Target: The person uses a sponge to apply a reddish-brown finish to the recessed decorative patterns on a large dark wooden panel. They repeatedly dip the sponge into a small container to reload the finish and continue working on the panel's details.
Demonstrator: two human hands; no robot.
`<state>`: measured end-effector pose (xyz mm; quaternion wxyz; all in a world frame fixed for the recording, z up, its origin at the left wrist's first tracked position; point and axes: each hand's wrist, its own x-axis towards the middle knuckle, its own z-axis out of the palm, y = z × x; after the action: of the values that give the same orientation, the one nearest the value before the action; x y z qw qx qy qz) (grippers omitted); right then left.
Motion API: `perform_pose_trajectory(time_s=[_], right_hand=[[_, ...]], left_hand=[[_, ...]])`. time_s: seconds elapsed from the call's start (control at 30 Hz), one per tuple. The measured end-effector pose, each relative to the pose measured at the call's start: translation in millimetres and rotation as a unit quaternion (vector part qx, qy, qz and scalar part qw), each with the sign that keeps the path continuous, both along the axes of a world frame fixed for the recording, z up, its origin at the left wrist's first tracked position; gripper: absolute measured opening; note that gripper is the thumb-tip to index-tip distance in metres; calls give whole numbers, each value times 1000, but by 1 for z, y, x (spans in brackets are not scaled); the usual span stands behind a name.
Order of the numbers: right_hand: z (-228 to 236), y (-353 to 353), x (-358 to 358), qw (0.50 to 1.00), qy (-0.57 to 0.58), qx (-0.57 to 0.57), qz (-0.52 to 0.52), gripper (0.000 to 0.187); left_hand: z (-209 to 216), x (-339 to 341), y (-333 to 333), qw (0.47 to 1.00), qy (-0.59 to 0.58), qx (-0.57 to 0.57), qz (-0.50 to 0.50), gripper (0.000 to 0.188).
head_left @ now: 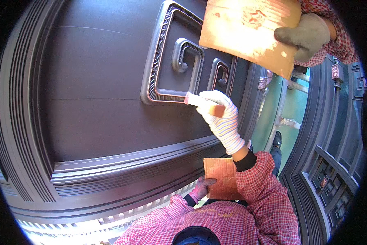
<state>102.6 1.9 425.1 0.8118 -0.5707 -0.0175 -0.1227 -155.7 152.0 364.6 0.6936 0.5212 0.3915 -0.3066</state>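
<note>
My right hand (222,120), in a white striped knit glove, reaches up to a dark panel (97,73). Its index finger points out with a reddish tip at the lower edge of a raised square scroll moulding (153,69) edged in copper colour. The other fingers are curled, and a small orange-brown piece (217,110) shows against them; I cannot tell its kind. Low by my body, my left hand (200,189), in a stained pink glove, grips the left edge of a cardboard piece (221,175) smeared reddish brown.
At upper right, a co-worker's grey-gloved hand (308,36) holds a paint-smeared cardboard sheet (248,28) in front of the panel. Ridged dark mouldings (24,102) frame it on the left. Metal bars (278,110) cross a green surface at right, beside a dark shoe (277,139).
</note>
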Motion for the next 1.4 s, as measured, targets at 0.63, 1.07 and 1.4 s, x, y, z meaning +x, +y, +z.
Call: perform_pose_trajectory(time_s=[0.63,1.07,1.4], right_hand=[[-23,1,-4,999,26,41,-2,26],[-25,-7,3,998,-29,-40,-43,23],[-18,-11,7,996,-39,-80,-15,23]], left_hand=[[4,7,-6,1000,-17,-4,-22,26],[-14,-4,2,1000,-12,-3,-12,28],[-6,3,-4,999,-21,11,-31,28]])
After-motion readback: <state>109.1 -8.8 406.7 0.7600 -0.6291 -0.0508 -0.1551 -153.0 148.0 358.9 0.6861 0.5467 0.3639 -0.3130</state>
